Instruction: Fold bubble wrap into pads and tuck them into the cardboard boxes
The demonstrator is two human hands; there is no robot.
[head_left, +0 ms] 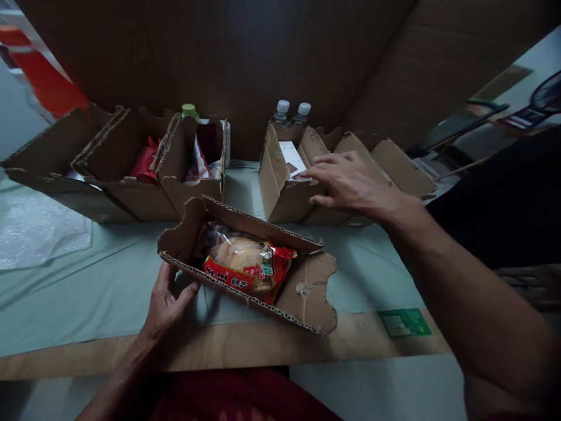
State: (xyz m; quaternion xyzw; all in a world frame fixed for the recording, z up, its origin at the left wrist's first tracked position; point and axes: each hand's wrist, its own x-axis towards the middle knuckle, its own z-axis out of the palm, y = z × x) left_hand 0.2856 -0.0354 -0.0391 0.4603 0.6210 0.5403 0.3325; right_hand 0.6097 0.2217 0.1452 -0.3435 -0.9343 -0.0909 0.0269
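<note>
Pale green cloth (131, 251) lies over the counter (219, 346); at centre frame, the left hand (166, 299) grips an open carton (309, 286) containing a red cracker packet (245, 263). Above and right, the loosely open right hand (348, 182) appears empty, near a white package (292, 156).

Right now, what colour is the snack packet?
In the head view, the snack packet is mostly red and clear.

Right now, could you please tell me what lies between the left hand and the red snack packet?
In the head view, the near wall of the open cardboard box lies between the left hand and the snack packet.
</note>
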